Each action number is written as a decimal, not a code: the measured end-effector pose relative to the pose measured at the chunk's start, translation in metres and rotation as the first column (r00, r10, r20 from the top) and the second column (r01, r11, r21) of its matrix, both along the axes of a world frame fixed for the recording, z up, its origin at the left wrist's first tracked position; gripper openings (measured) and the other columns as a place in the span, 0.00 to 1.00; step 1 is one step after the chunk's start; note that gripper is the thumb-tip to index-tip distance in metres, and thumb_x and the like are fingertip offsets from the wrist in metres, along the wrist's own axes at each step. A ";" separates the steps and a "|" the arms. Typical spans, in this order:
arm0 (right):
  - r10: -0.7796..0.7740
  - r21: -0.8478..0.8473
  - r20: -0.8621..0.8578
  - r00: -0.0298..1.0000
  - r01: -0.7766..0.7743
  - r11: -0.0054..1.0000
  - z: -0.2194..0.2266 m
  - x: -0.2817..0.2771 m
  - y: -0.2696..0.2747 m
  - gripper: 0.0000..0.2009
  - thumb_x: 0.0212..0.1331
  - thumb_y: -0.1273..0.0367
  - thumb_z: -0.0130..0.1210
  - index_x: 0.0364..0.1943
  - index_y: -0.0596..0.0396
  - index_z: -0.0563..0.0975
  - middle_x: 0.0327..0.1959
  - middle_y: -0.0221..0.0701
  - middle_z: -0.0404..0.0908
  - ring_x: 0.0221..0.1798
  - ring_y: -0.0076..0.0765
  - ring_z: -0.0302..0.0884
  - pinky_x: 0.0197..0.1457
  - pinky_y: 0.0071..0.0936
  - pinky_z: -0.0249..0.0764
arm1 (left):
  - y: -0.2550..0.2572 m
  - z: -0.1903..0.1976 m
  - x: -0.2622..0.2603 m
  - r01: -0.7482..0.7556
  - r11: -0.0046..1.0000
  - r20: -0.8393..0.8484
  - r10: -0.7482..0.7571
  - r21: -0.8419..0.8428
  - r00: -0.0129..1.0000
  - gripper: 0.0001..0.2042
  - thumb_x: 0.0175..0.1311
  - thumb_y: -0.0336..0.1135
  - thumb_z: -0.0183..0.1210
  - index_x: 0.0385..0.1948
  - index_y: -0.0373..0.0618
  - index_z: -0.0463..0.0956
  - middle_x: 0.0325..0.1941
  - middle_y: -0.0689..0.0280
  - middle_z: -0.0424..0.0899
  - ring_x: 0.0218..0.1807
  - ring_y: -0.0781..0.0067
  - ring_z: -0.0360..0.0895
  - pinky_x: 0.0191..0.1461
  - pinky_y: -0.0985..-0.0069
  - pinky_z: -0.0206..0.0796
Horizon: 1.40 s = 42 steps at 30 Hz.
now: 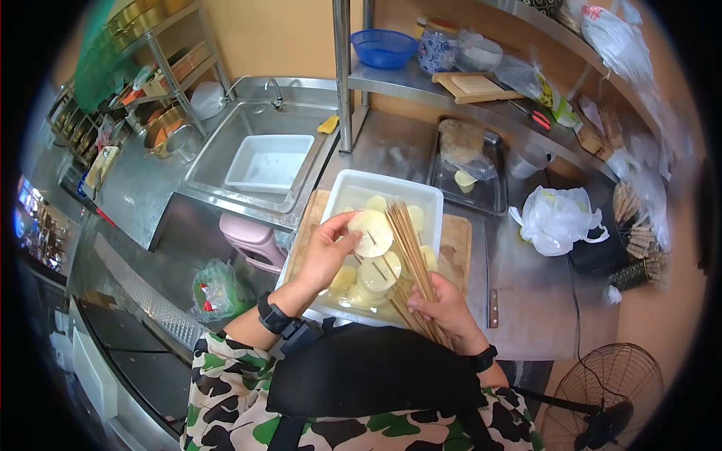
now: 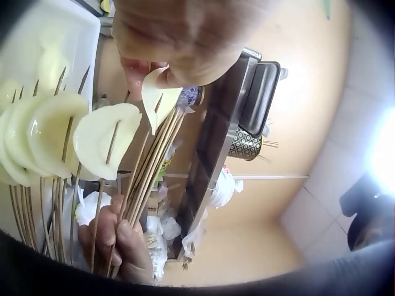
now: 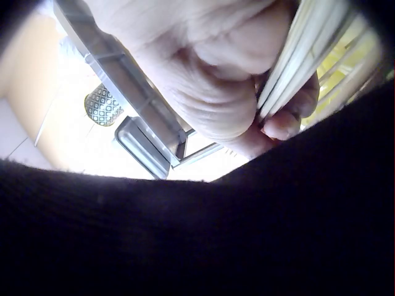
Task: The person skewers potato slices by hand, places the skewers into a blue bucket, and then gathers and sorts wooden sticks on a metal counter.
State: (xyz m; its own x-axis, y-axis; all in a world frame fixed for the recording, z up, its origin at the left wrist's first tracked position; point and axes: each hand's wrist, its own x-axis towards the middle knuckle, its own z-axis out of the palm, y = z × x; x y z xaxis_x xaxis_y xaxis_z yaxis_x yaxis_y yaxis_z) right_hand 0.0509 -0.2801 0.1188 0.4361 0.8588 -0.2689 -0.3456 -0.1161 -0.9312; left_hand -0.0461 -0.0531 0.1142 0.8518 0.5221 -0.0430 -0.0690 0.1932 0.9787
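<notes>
My left hand (image 1: 329, 254) pinches a thin pale-yellow slice (image 1: 370, 232) by its edge; a skewer passes through the slice. In the left wrist view that slice (image 2: 154, 102) bends between thumb and fingers. The right hand (image 1: 445, 307) grips a bundle of thin wooden skewers (image 1: 410, 244), tips pointing away from the body. More skewered slices (image 1: 379, 271) hang beside the bundle, over a white tub (image 1: 430, 197) with loose slices in liquid. In the right wrist view the hand (image 3: 216, 74) curls round the skewers (image 3: 308, 52); its fingertips are partly hidden.
Under the tub lies a wooden board (image 1: 456, 239), with a knife (image 1: 493, 301) to its right. A dark tray (image 1: 492, 192) holding a bag stands behind, near a white plastic bag (image 1: 558, 219). At the left is a sink (image 1: 214, 161); a shelf (image 1: 376, 79) spans the back.
</notes>
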 end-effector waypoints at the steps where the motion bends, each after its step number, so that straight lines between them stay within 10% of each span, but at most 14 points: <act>1: 0.007 -0.003 0.000 1.000 -0.007 1.000 0.001 0.001 0.001 0.10 0.53 0.73 0.59 0.37 0.54 0.70 0.26 0.23 0.75 0.22 0.11 0.66 0.23 0.10 0.60 | 0.003 -0.003 -0.001 0.033 0.997 -0.025 -0.032 0.072 0.999 0.17 0.60 0.23 0.54 0.52 0.42 0.72 0.42 0.70 0.78 0.39 0.83 0.73 0.43 0.83 0.69; 6: -0.012 -0.019 0.019 1.000 0.012 1.000 0.000 0.002 0.002 0.11 0.53 0.74 0.59 0.37 0.55 0.69 0.26 0.25 0.75 0.21 0.12 0.66 0.22 0.10 0.60 | -0.002 0.005 0.001 0.024 0.930 -0.004 -0.024 0.368 1.000 0.17 0.56 0.24 0.58 0.49 0.44 0.76 0.38 0.70 0.79 0.39 0.80 0.70 0.47 0.81 0.65; 9: -0.046 -0.032 -0.002 0.999 0.046 0.998 0.001 0.003 0.002 0.11 0.52 0.76 0.59 0.37 0.55 0.69 0.26 0.25 0.75 0.21 0.13 0.66 0.22 0.10 0.61 | -0.013 0.019 -0.004 0.023 0.585 0.001 -0.041 0.811 0.999 0.18 0.53 0.25 0.60 0.48 0.48 0.77 0.39 0.67 0.79 0.45 0.71 0.69 0.52 0.75 0.63; 13: -0.086 -0.032 -0.018 0.996 0.086 0.996 -0.003 0.007 0.002 0.12 0.52 0.77 0.59 0.38 0.56 0.69 0.25 0.26 0.75 0.20 0.14 0.67 0.22 0.11 0.61 | -0.009 0.022 0.000 0.024 0.449 0.025 -0.102 0.893 0.994 0.18 0.52 0.28 0.62 0.47 0.49 0.77 0.38 0.64 0.78 0.50 0.65 0.68 0.55 0.72 0.60; 14: -0.094 -0.034 -0.008 0.995 0.094 0.995 -0.004 0.010 0.002 0.12 0.52 0.77 0.59 0.38 0.56 0.69 0.25 0.25 0.75 0.20 0.14 0.67 0.22 0.11 0.61 | -0.004 0.013 0.007 -0.147 0.466 0.189 -0.044 0.872 0.981 0.14 0.53 0.29 0.61 0.44 0.48 0.78 0.37 0.62 0.78 0.45 0.64 0.71 0.51 0.70 0.64; 17: -0.189 -0.055 0.048 0.981 0.192 0.980 -0.007 0.014 -0.002 0.11 0.52 0.78 0.58 0.38 0.56 0.70 0.26 0.24 0.74 0.20 0.15 0.67 0.23 0.11 0.62 | 0.038 -0.024 -0.001 -0.087 0.745 -0.038 0.149 0.661 0.988 0.09 0.55 0.29 0.58 0.38 0.45 0.78 0.32 0.61 0.78 0.35 0.64 0.74 0.44 0.68 0.67; 21: -0.182 0.013 -0.083 0.980 0.184 0.983 -0.003 0.011 -0.003 0.10 0.52 0.76 0.57 0.38 0.57 0.70 0.27 0.24 0.74 0.22 0.16 0.67 0.26 0.12 0.63 | 0.040 -0.058 -0.036 0.753 0.374 -0.710 -0.275 0.542 0.648 0.10 0.54 0.36 0.59 0.33 0.39 0.77 0.27 0.56 0.80 0.34 0.56 0.78 0.40 0.64 0.69; 24: -0.151 0.033 -0.128 0.980 0.156 0.987 -0.001 0.011 -0.001 0.10 0.53 0.75 0.56 0.39 0.58 0.71 0.27 0.25 0.74 0.23 0.17 0.68 0.27 0.13 0.64 | 0.020 -0.080 -0.046 0.859 0.171 -0.847 -0.157 0.483 0.507 0.14 0.52 0.39 0.60 0.35 0.39 0.77 0.30 0.52 0.80 0.37 0.51 0.78 0.42 0.62 0.68; 31: -0.105 0.027 -0.133 0.986 0.109 0.994 -0.004 0.006 0.000 0.11 0.53 0.77 0.54 0.41 0.58 0.71 0.27 0.25 0.74 0.24 0.18 0.69 0.28 0.15 0.65 | 0.012 -0.119 -0.029 0.751 0.066 -0.739 -0.143 0.656 0.658 0.10 0.48 0.29 0.58 0.34 0.41 0.77 0.29 0.53 0.80 0.37 0.51 0.78 0.40 0.60 0.70; 34: -0.101 0.019 -0.134 0.986 0.104 0.994 -0.001 0.005 -0.001 0.10 0.54 0.77 0.53 0.41 0.58 0.71 0.26 0.26 0.74 0.24 0.18 0.70 0.28 0.15 0.66 | 0.008 -0.112 -0.019 0.824 -0.081 -0.826 -0.118 0.561 0.551 0.08 0.48 0.27 0.55 0.31 0.42 0.78 0.28 0.55 0.81 0.36 0.52 0.79 0.38 0.61 0.71; 42: -0.098 0.013 -0.130 0.987 0.101 0.995 -0.002 0.006 0.000 0.09 0.54 0.77 0.53 0.39 0.57 0.71 0.25 0.25 0.73 0.24 0.18 0.69 0.28 0.15 0.67 | 0.025 -0.102 -0.025 0.805 -0.013 -0.805 -0.007 0.593 0.593 0.07 0.49 0.32 0.53 0.28 0.43 0.78 0.30 0.57 0.81 0.33 0.54 0.79 0.37 0.63 0.71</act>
State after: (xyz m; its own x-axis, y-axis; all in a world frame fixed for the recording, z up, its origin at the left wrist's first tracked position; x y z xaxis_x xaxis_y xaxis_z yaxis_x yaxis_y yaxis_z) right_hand 0.0570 -0.2803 0.1168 0.4826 0.8184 -0.3120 -0.4716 -0.0573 -0.8799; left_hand -0.0711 -0.0280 0.0119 0.9263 0.0301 -0.3757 0.0999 -0.9808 0.1678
